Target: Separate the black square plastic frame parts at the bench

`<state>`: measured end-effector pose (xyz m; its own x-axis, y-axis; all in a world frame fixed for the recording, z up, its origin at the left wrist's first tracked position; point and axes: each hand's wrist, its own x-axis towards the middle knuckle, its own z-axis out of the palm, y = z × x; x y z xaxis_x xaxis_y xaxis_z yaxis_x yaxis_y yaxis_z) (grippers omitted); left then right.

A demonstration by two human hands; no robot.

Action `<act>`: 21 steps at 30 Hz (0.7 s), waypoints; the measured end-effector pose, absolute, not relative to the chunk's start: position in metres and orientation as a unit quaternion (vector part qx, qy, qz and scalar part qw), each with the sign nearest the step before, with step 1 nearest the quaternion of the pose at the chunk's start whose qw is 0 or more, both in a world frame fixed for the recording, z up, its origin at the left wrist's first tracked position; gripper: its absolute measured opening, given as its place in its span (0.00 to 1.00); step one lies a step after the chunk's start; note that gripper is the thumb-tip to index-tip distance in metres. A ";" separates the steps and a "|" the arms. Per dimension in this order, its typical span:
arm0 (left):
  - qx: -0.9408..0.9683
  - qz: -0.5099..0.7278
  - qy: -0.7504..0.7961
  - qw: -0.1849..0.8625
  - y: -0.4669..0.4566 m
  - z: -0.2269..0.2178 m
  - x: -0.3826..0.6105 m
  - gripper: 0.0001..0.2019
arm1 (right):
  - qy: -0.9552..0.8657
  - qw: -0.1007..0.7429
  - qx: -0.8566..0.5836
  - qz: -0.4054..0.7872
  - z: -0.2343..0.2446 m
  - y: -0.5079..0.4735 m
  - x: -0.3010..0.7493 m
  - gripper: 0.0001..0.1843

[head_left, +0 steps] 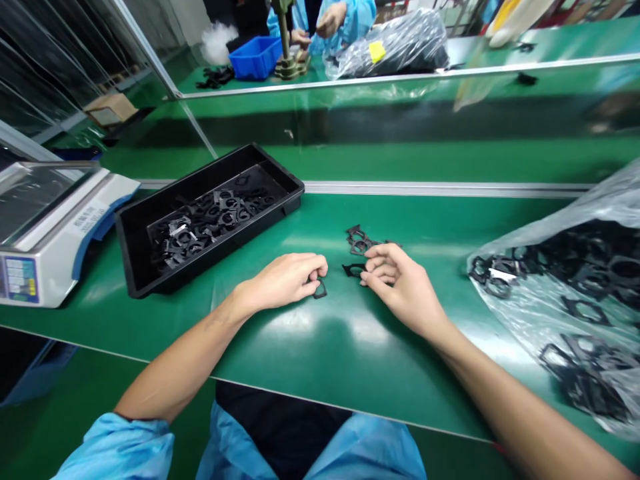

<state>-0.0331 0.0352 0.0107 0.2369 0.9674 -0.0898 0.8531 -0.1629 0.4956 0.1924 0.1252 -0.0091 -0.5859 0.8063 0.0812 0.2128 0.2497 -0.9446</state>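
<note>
My left hand point(287, 279) rests on the green table, its fingers curled round a small black plastic ring part point(320, 289). A little to the right, my right hand point(395, 280) pinches another small black part point(353, 270) at its fingertips. Just beyond the right hand lies a small cluster of the same black parts point(359, 241) on the table. The two hands are close together but apart.
A black tray point(135, 267) holding several black parts sits at the left, with a weighing scale point(50, 220) beyond it. A clear plastic bag point(565, 300) of black parts lies at the right. Across the far table another person's hands point(327, 20) work near a blue bin point(256, 57).
</note>
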 end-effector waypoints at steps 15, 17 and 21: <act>0.688 0.455 0.544 0.155 0.032 -0.002 -0.015 0.03 | -0.552 0.247 -0.366 0.707 0.002 0.120 0.187 0.22; 0.690 0.493 0.519 0.111 0.031 -0.003 -0.012 0.02 | -0.526 0.236 -0.352 0.738 0.002 0.119 0.187 0.23; 0.706 0.496 0.500 0.072 0.029 -0.005 -0.007 0.01 | -0.496 0.221 -0.322 0.775 0.003 0.116 0.187 0.24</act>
<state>-0.0067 0.0293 -0.0053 0.0062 0.7775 0.6289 0.6352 -0.4888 0.5980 0.1870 0.1158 0.0026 -0.6947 0.6625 -0.2802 -0.0230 -0.4098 -0.9119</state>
